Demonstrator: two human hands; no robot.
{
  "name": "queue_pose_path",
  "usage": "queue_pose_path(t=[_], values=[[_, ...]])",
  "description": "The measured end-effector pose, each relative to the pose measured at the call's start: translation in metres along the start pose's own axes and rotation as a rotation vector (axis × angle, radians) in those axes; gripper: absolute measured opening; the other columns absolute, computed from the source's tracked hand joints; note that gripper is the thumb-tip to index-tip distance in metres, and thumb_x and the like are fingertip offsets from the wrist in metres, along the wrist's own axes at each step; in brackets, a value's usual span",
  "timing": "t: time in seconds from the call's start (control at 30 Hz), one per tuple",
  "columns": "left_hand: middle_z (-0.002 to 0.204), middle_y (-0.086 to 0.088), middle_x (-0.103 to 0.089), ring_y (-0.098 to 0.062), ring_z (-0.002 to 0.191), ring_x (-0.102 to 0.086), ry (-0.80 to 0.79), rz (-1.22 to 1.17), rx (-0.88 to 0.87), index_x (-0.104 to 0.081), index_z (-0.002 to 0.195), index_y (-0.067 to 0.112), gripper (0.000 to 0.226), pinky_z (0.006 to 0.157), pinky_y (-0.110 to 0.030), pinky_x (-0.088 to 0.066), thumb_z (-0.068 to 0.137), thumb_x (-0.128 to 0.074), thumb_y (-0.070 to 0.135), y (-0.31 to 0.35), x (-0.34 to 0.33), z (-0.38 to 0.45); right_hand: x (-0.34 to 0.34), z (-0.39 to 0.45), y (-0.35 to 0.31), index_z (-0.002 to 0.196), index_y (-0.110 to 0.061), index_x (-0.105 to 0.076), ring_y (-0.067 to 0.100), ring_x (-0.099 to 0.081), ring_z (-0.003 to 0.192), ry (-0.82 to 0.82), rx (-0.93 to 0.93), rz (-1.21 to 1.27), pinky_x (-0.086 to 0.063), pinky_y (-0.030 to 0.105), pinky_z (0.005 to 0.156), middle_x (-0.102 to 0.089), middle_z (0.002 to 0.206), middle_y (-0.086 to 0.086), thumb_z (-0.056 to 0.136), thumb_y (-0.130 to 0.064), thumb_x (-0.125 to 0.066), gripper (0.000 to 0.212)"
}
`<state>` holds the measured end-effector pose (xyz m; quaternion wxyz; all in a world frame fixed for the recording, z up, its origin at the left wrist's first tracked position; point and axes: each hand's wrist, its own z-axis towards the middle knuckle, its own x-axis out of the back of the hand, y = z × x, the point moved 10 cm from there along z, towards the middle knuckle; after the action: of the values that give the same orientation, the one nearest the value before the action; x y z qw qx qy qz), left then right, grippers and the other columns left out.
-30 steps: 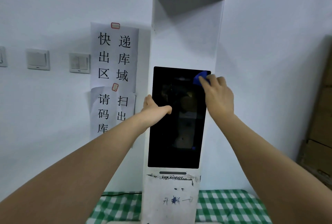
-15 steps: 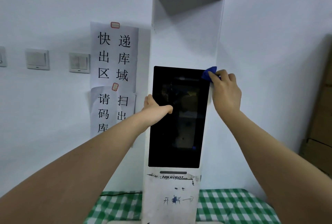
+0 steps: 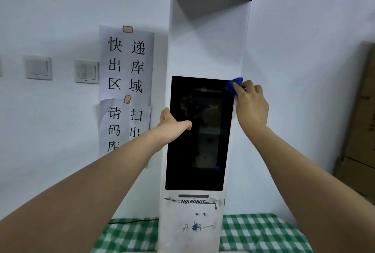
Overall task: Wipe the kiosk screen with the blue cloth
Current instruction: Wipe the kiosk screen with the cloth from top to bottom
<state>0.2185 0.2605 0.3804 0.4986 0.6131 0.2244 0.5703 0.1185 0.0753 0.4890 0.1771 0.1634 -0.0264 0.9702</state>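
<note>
Since a second ago my right hand (image 3: 251, 106) slid the blue cloth (image 3: 234, 86), pinched in its fingers, outward to the screen (image 3: 198, 141) top corner. My left hand (image 3: 172, 122) grips its edge. Next: wipe downward.

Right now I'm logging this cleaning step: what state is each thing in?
kiosk screen: dark, smudged
blue cloth: bunched, at the screen's top right corner
right hand: grips the cloth
left hand: holds the screen's left edge
wall switches: position unclear

Two hands (image 3: 174, 126) (image 3: 251, 106) (one cloth (image 3: 233, 86))
</note>
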Motion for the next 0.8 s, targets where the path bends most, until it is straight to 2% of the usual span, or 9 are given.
queue_pose_path(t=[0.17, 0.27, 0.37, 0.43, 0.53, 0.67, 0.73, 0.8], values=[[0.161, 0.003, 0.004, -0.026, 0.146, -0.016, 0.027, 0.022, -0.015, 0.005, 0.152, 0.019, 0.092, 0.112, -0.040, -0.024, 0.085, -0.057, 0.027, -0.001, 0.000, 0.002, -0.017, -0.043, -0.006, 0.112, -0.007, -0.067, 0.031, -0.053, 0.071, -0.072, 0.095, -0.021, -0.025, 0.021, 0.043, -0.061, 0.090, 0.011, 0.052, 0.019, -0.074, 0.066], [0.161, 0.003, 0.005, -0.026, 0.146, -0.016, 0.018, 0.013, -0.010, 0.006, 0.152, 0.020, 0.092, 0.113, -0.040, -0.024, 0.085, -0.056, 0.026, -0.001, 0.000, 0.001, -0.013, -0.038, -0.006, 0.110, -0.009, -0.067, 0.031, -0.053, 0.072, -0.105, 0.119, -0.043, -0.025, 0.022, 0.042, -0.061, 0.091, 0.010, 0.054, 0.018, -0.074, 0.063], [0.161, 0.003, 0.006, -0.026, 0.146, -0.015, 0.005, 0.004, -0.011, 0.007, 0.152, 0.021, 0.092, 0.113, -0.040, -0.023, 0.086, -0.056, 0.027, -0.001, -0.001, 0.000, -0.009, -0.020, 0.006, 0.121, -0.010, -0.061, 0.031, -0.051, 0.085, -0.074, -0.051, 0.026, -0.028, 0.025, 0.046, -0.059, 0.105, 0.011, 0.072, 0.014, -0.063, 0.055], [0.161, 0.003, 0.006, -0.026, 0.146, -0.015, 0.003, 0.001, -0.017, 0.008, 0.152, 0.021, 0.092, 0.113, -0.040, -0.023, 0.086, -0.056, 0.025, -0.001, 0.000, 0.000, -0.007, -0.022, 0.002, 0.123, -0.009, -0.059, 0.031, -0.051, 0.083, -0.034, -0.131, 0.061, -0.029, 0.026, 0.046, -0.058, 0.105, 0.013, 0.070, 0.014, -0.061, 0.057], [0.161, 0.002, 0.005, -0.026, 0.146, -0.017, -0.015, 0.012, -0.022, 0.010, 0.152, 0.022, 0.094, 0.112, -0.039, -0.025, 0.085, -0.057, 0.019, -0.003, 0.000, 0.000, -0.013, -0.041, -0.030, 0.115, -0.005, -0.064, 0.030, -0.053, 0.071, -0.003, -0.014, 0.025, -0.030, 0.024, 0.041, -0.059, 0.093, 0.014, 0.054, 0.017, -0.068, 0.064], [0.161, 0.001, 0.002, -0.027, 0.144, -0.020, -0.040, 0.060, -0.040, 0.012, 0.151, 0.023, 0.098, 0.110, -0.036, -0.028, 0.083, -0.058, 0.009, -0.007, 0.003, 0.000, -0.013, -0.043, -0.056, 0.115, -0.004, -0.065, 0.029, -0.055, 0.071, -0.014, 0.202, -0.034, -0.037, 0.026, 0.042, -0.060, 0.094, 0.014, 0.051, 0.014, -0.072, 0.067], [0.161, 0.000, 0.001, -0.027, 0.144, -0.020, -0.039, 0.072, -0.046, 0.011, 0.152, 0.023, 0.098, 0.110, -0.036, -0.028, 0.083, -0.058, 0.007, -0.009, 0.004, 0.001, -0.008, -0.028, -0.051, 0.115, -0.005, -0.065, 0.030, -0.055, 0.073, 0.030, 0.143, -0.025, -0.036, 0.025, 0.041, -0.061, 0.096, 0.015, 0.055, 0.015, -0.071, 0.064], [0.160, -0.001, -0.003, -0.028, 0.143, -0.022, -0.038, 0.057, -0.044, 0.011, 0.152, 0.023, 0.099, 0.109, -0.036, -0.030, 0.082, -0.058, 0.008, -0.009, 0.005, 0.002, -0.004, -0.019, -0.050, 0.115, -0.005, -0.065, 0.031, -0.055, 0.075, 0.069, 0.038, 0.039, -0.036, 0.025, 0.040, -0.060, 0.098, 0.016, 0.063, 0.014, -0.061, 0.056]])
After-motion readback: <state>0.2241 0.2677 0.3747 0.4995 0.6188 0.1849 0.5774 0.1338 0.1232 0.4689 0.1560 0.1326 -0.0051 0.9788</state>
